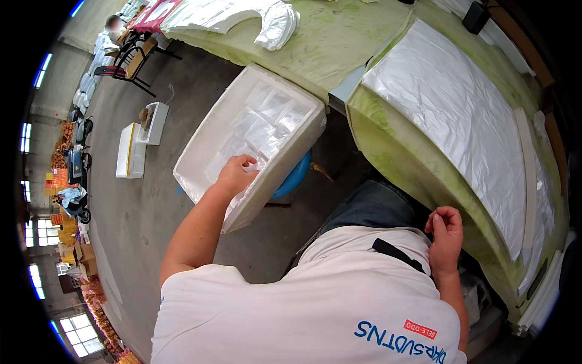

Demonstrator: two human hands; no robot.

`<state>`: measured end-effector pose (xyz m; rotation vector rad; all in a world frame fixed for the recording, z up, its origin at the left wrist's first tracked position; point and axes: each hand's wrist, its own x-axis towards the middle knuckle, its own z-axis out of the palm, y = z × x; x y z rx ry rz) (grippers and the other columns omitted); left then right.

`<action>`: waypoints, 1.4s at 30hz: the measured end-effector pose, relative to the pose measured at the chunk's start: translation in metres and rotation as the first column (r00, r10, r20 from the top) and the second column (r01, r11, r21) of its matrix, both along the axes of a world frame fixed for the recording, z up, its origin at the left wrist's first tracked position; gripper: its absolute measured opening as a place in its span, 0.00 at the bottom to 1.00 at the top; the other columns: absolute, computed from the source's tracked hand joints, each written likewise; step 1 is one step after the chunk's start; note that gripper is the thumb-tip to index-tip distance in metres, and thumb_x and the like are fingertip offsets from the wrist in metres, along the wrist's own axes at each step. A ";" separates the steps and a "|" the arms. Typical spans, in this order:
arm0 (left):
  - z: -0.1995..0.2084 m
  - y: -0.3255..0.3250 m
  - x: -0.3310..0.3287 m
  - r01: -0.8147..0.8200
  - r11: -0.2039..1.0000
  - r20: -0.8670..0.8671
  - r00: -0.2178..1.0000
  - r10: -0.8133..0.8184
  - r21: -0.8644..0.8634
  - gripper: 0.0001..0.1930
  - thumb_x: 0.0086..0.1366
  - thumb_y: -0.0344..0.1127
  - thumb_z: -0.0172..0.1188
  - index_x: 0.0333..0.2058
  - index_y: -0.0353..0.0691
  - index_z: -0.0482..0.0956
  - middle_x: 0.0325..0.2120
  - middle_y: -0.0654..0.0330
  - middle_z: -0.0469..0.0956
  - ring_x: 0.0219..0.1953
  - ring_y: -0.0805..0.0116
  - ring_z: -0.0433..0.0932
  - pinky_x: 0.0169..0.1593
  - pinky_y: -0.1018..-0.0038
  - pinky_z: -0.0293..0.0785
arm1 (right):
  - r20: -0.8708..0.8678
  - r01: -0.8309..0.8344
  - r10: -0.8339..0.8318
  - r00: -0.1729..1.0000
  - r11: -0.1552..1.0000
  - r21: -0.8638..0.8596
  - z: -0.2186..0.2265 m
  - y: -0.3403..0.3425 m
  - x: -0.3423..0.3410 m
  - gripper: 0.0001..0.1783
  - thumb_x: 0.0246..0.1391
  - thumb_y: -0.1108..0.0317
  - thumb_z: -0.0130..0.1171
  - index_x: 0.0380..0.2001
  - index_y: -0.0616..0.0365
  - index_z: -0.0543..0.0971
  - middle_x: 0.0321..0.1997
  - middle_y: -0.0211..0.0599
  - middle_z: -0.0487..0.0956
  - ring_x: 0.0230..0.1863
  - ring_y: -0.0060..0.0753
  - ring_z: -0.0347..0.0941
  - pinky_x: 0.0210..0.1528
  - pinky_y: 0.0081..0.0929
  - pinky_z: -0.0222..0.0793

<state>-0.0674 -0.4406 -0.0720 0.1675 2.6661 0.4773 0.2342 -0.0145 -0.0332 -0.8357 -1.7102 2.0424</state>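
Observation:
My left hand reaches into a white foam box, low over its near right side. Its fingers are curled beside clear plastic bags that lie in the box; whatever they grip, if anything, I cannot make out. The bags are shiny and see-through, spread in overlapping layers. My right hand hangs by my hip, its fingers folded into a loose fist with nothing showing in it. It is nearest to the edge of the covered table at my right.
Under the box is a blue stool. White plastic sheeting covers the right table, with a pale strip lying on it. Two white foam boxes stand on the floor at left. Beyond are a chair and a seated person.

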 end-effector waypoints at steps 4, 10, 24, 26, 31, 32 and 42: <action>0.002 0.008 0.002 -0.365 0.891 0.257 0.919 0.298 0.272 0.24 0.61 0.39 0.67 0.54 0.38 0.76 0.46 0.54 0.78 0.47 0.59 0.82 0.46 0.63 0.81 | -0.119 0.058 -0.036 0.992 0.981 0.186 0.014 0.015 0.011 0.07 0.64 0.79 0.54 0.43 0.58 0.75 0.37 0.32 0.77 0.34 0.21 0.71 0.39 0.19 0.69; 0.035 0.006 -0.019 -0.441 0.648 0.201 0.889 0.412 0.621 0.16 0.67 0.36 0.60 0.52 0.43 0.74 0.44 0.62 0.76 0.44 0.69 0.78 0.44 0.68 0.78 | -0.068 0.162 -0.350 0.934 0.246 0.956 0.061 0.147 0.062 0.20 0.61 0.79 0.57 0.56 0.58 0.75 0.57 0.44 0.77 0.60 0.44 0.71 0.67 0.38 0.63; 0.105 0.304 0.076 0.185 0.382 0.033 0.867 -0.497 0.906 0.14 0.67 0.19 0.58 0.49 0.40 0.76 0.46 0.64 0.77 0.48 0.78 0.77 0.51 0.79 0.74 | 0.509 -0.184 -0.450 0.734 0.589 0.787 0.094 0.188 0.110 0.36 0.53 0.60 0.65 0.66 0.50 0.69 0.55 0.54 0.74 0.56 0.60 0.73 0.60 0.46 0.71; 0.118 0.357 0.098 0.373 0.299 -0.097 0.752 -0.653 0.879 0.15 0.66 0.20 0.60 0.50 0.39 0.76 0.51 0.61 0.75 0.55 0.72 0.75 0.54 0.75 0.75 | 0.445 -0.096 -0.336 0.830 0.700 0.708 0.094 0.159 0.106 0.41 0.55 0.59 0.66 0.70 0.48 0.63 0.55 0.58 0.73 0.56 0.61 0.74 0.59 0.45 0.72; 0.161 0.486 0.170 0.765 -0.112 -0.536 0.330 -0.777 0.634 0.19 0.62 0.22 0.62 0.52 0.40 0.80 0.53 0.54 0.79 0.59 0.51 0.74 0.63 0.63 0.70 | 0.246 0.099 -0.324 0.914 0.763 0.638 0.068 0.120 0.086 0.43 0.58 0.60 0.67 0.73 0.52 0.59 0.51 0.60 0.73 0.50 0.58 0.74 0.55 0.44 0.71; 0.162 0.505 0.181 0.790 -0.161 -0.574 0.273 -0.772 0.592 0.18 0.62 0.23 0.62 0.52 0.40 0.80 0.53 0.54 0.79 0.58 0.51 0.75 0.61 0.62 0.72 | 0.228 0.102 -0.326 0.917 0.746 0.658 0.065 0.120 0.083 0.43 0.59 0.59 0.66 0.72 0.56 0.59 0.48 0.57 0.73 0.47 0.55 0.73 0.53 0.43 0.70; 0.142 0.619 0.266 0.968 -0.129 -0.297 -0.061 -0.953 0.217 0.19 0.59 0.42 0.70 0.48 0.43 0.82 0.45 0.55 0.80 0.48 0.53 0.81 0.51 0.64 0.78 | -0.048 0.467 -0.486 0.873 0.801 0.376 0.032 0.108 0.145 0.22 0.62 0.69 0.64 0.57 0.60 0.75 0.45 0.39 0.73 0.40 0.28 0.73 0.43 0.25 0.73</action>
